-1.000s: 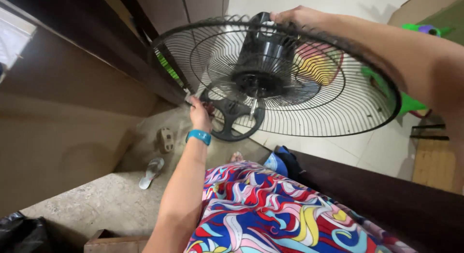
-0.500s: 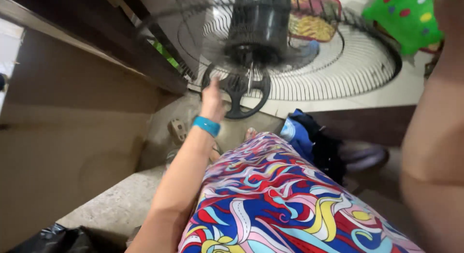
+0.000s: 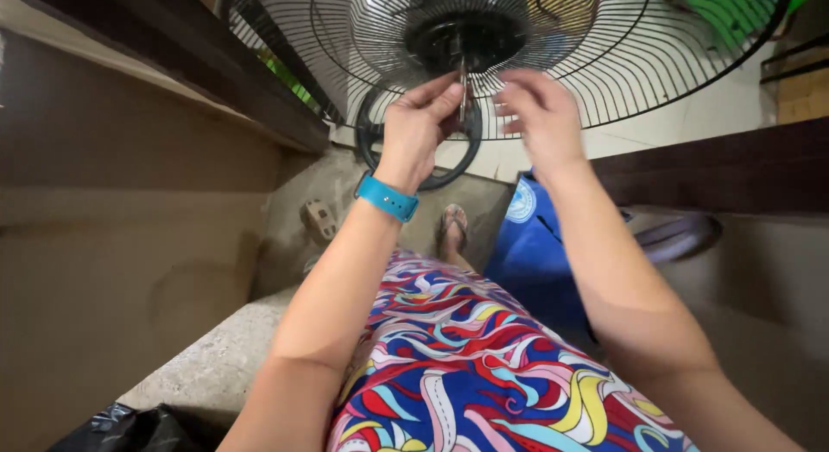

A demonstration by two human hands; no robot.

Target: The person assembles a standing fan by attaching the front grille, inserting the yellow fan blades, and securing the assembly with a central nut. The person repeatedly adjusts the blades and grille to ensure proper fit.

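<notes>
Two hands meet just under the hub of a black wire fan guard (image 3: 553, 46) in the head view, the only view there is. The guard lies above and ahead of both hands, its face turned down toward the camera, and a thin metal shaft (image 3: 464, 89) points out of the dark hub (image 3: 466, 33) toward them. The left hand (image 3: 419, 128), with a blue wristband (image 3: 388, 197), is the nearer one: its thumb and forefinger are pinched close at the shaft, though whether they truly grip it I cannot tell. The right hand (image 3: 540, 115) hovers just beside the shaft on the other side, fingers loosely spread and blurred, holding nothing. A black round spoked piece (image 3: 419, 163) sits behind the left hand, below the guard.
</notes>
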